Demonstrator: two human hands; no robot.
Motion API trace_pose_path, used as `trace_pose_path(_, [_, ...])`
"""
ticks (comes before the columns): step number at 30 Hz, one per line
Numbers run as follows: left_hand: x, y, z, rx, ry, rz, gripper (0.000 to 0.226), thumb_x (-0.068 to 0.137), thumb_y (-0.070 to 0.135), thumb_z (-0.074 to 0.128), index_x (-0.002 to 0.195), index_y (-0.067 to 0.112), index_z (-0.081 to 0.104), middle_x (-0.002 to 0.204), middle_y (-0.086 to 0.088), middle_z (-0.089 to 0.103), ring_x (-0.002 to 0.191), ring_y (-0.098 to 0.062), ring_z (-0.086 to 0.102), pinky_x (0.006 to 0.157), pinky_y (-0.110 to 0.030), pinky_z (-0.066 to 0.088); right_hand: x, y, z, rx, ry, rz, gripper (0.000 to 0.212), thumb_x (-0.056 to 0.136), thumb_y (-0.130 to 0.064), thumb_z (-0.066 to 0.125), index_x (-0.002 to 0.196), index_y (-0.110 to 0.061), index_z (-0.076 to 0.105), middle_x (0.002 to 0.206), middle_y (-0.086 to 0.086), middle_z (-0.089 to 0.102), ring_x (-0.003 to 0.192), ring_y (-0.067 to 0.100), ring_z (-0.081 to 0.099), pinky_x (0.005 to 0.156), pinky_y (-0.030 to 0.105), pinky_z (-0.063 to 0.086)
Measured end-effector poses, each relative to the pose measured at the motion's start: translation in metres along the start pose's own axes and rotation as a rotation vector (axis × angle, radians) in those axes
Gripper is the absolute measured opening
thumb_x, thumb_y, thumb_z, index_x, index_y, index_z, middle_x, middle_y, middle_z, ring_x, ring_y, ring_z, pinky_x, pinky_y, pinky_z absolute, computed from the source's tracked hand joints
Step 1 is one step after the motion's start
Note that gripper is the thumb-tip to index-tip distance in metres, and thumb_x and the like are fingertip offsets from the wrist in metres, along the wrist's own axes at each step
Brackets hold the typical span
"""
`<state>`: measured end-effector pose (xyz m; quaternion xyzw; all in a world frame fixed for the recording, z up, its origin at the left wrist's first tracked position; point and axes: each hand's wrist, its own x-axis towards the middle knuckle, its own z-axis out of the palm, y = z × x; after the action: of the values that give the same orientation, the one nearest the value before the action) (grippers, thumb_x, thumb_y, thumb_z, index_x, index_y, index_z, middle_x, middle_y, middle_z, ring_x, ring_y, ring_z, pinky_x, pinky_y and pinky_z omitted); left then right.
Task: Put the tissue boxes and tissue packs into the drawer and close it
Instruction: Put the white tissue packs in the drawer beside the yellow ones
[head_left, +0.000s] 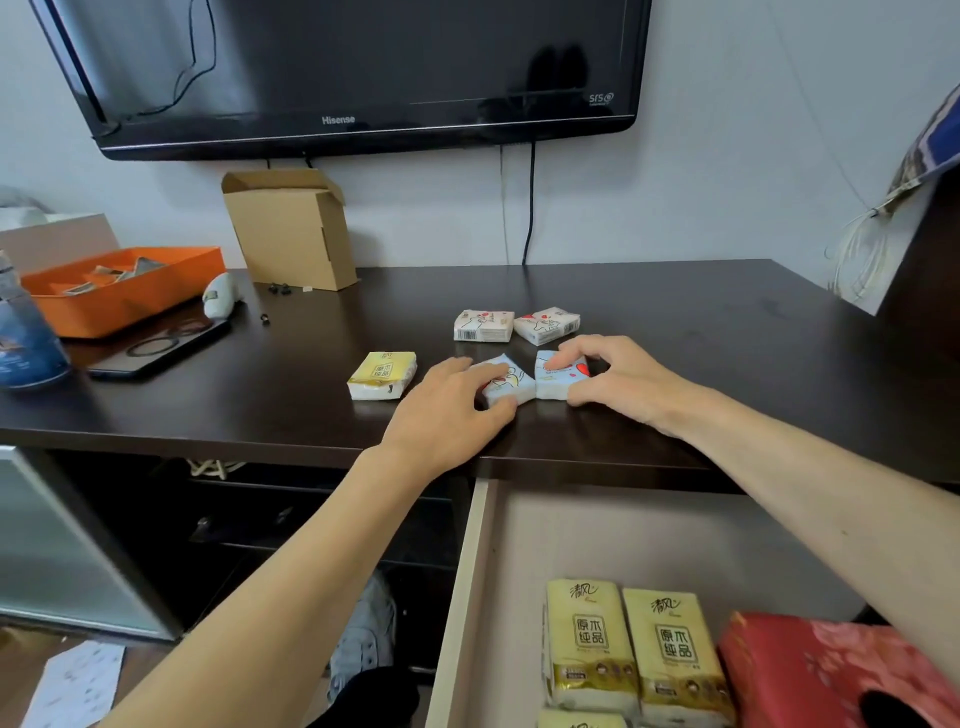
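Left hand (457, 400) and right hand (608, 374) each curled over a blue tissue pack, left pack (511, 387) and right pack (556, 379), side by side near the front edge of the dark tabletop (727, 322). Fingers on top, thumbs at the near sides. Open drawer (467, 597) directly below, nearer.

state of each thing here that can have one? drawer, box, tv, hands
Pale wooden drawer: pulled open, tissue packs inside.
Brown cardboard box: flap open.
Black wall television: screen dark.
Red tissue box: in drawer.
Left hand: gripping a blue tissue pack.
Right hand: gripping another blue tissue pack.
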<state>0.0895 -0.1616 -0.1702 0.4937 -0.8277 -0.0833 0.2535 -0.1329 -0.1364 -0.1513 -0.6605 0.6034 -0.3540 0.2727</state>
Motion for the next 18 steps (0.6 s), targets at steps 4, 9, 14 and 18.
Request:
trace_pose_path(4, [-0.012, 0.011, -0.015, 0.029, -0.021, 0.034, 0.046, 0.087, 0.052, 0.061, 0.127, 0.030, 0.066, 0.129, 0.000, 0.065, 0.125, -0.020, 0.053, 0.096, -0.034, 0.042, -0.011, -0.009, 0.002, -0.175, 0.051, -0.022, 0.026, 0.076, -0.021, 0.078, 0.090, -0.042, 0.072, 0.101, -0.006, 0.067, 0.092, 0.021, 0.062, 0.088, 0.039, 0.051])
trace_pose_path(9, [-0.032, 0.025, -0.038, 0.045, -0.199, 0.008, 0.044, 0.083, 0.050, 0.065, 0.124, 0.035, 0.065, 0.129, 0.001, 0.065, 0.104, -0.020, 0.059, 0.086, -0.034, 0.044, -0.048, -0.028, -0.016, -0.400, -0.072, -0.037, 0.018, 0.072, -0.040, 0.082, 0.086, -0.041, 0.070, 0.088, -0.017, 0.061, 0.079, 0.011, 0.057, 0.079, 0.037, 0.048])
trace_pose_path(14, [-0.070, 0.038, -0.041, -0.092, -0.186, 0.037, 0.043, 0.083, 0.039, 0.072, 0.123, 0.033, 0.060, 0.133, 0.000, 0.061, 0.108, -0.015, 0.056, 0.088, -0.037, 0.050, -0.111, -0.028, -0.030, -0.383, -0.064, -0.069, 0.022, 0.075, -0.043, 0.085, 0.091, -0.035, 0.071, 0.098, -0.015, 0.070, 0.087, 0.009, 0.065, 0.072, 0.028, 0.049])
trace_pose_path(18, [-0.106, 0.055, -0.057, -0.294, -0.247, 0.095, 0.040, 0.077, 0.039, 0.077, 0.112, 0.038, 0.059, 0.119, 0.018, 0.064, 0.107, -0.003, 0.061, 0.082, -0.024, 0.055, -0.175, -0.030, -0.036, -0.300, -0.076, -0.065, 0.036, 0.073, -0.038, 0.084, 0.102, -0.038, 0.063, 0.107, -0.015, 0.071, 0.095, 0.007, 0.071, 0.078, 0.028, 0.058])
